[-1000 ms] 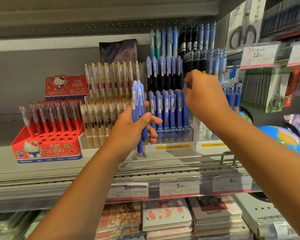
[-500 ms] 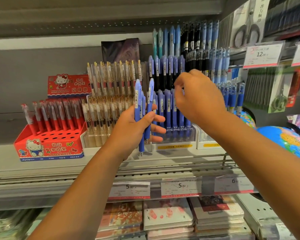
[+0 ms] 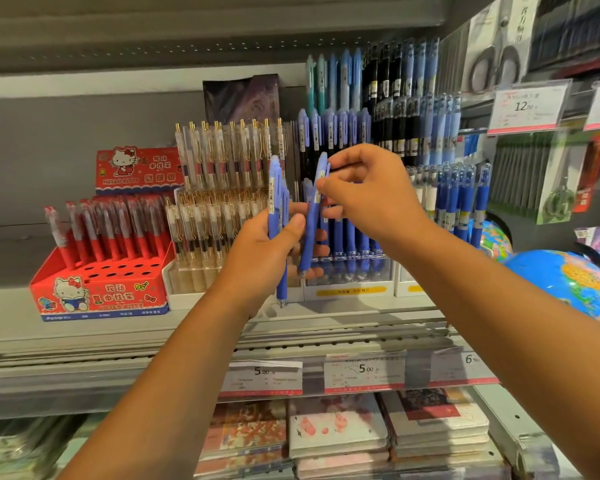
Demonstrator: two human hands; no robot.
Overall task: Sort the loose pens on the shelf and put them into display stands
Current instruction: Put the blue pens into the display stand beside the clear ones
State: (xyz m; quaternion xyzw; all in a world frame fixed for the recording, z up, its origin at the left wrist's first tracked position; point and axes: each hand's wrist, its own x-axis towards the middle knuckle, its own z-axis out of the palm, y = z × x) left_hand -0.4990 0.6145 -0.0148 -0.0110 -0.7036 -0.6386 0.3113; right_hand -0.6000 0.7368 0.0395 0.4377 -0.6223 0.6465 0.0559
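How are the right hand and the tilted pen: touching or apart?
Touching. The head view shows the right hand pinching the tilted pen near its top.

Two hands of mine are up. My left hand (image 3: 260,258) grips a bunch of blue pens (image 3: 274,195): at least two, and I cannot count the rest because they overlap. My right hand (image 3: 374,202) pinches a single blue pen (image 3: 312,216). At 9 o'clock there is one red Hello Kitty stand (image 3: 101,296), with one matching red box (image 3: 139,168) behind it. At 6 o'clock I count three shelf-edge price tags (image 3: 364,372) and, lower, three stacks of notebooks (image 3: 336,434). At 2 o'clock are two upper price tags (image 3: 527,105). At 3 o'clock are two globes (image 3: 568,282).
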